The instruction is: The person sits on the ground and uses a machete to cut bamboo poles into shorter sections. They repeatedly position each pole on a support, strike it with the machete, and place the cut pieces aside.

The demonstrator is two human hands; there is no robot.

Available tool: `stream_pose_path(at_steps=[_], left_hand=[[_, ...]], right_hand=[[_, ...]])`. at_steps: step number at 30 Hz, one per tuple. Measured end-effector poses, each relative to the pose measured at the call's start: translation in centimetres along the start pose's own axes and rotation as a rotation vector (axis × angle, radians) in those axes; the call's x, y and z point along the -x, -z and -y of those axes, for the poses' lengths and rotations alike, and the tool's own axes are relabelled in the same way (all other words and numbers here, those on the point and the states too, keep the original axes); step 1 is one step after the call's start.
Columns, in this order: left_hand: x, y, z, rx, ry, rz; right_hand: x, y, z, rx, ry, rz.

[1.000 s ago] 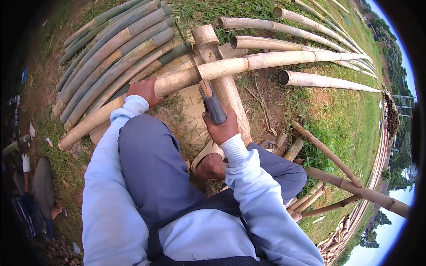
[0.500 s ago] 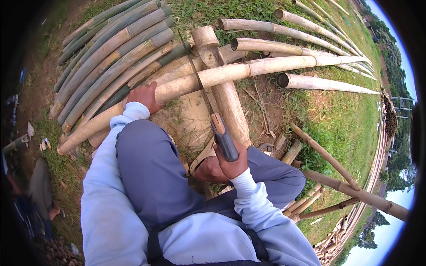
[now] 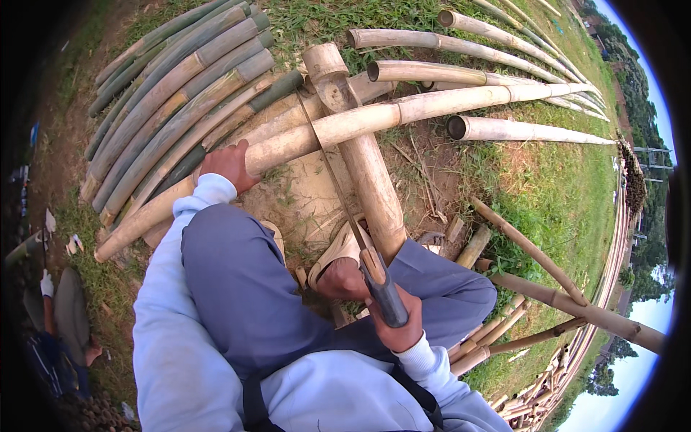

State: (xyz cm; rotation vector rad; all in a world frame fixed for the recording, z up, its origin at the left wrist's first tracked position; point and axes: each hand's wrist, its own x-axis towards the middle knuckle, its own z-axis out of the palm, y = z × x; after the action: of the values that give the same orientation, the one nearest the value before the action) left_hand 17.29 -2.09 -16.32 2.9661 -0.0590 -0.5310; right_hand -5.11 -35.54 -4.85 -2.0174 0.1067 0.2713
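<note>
A long pale bamboo pole runs across in front of me, from the lower left to the upper right. My left hand is wrapped over its top, left of the saw. With my right hand I grip the dark handle of a handsaw, close to my right knee. The saw's long narrow blade crosses the pole, its tip beyond the far side. Under the pole lies a thick bamboo post with a notch near its far end. How deep the blade sits in the pole I cannot tell.
Several greenish bamboo lengths lie side by side at the upper left. More long poles spread toward the upper right. A bamboo frame stands at the right. Another person is at the far left, wearing a white glove.
My right hand has drawn the saw back toward my body and slightly right. My left hand still grips the pole. At the far left, the other person's gloved hand has come into view.
</note>
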Motion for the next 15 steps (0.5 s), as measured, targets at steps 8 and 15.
stream_pose_path(at_steps=[8,15], left_hand=[[0.0,0.3,-0.2,-0.022,-0.049,-0.046],[0.6,-0.8,0.4,-0.012,-0.027,-0.062]], right_hand=[[-11.8,-4.7,-1.2,-0.029,0.052,0.006],[4.7,2.5,3.5,0.026,-0.138,0.076]])
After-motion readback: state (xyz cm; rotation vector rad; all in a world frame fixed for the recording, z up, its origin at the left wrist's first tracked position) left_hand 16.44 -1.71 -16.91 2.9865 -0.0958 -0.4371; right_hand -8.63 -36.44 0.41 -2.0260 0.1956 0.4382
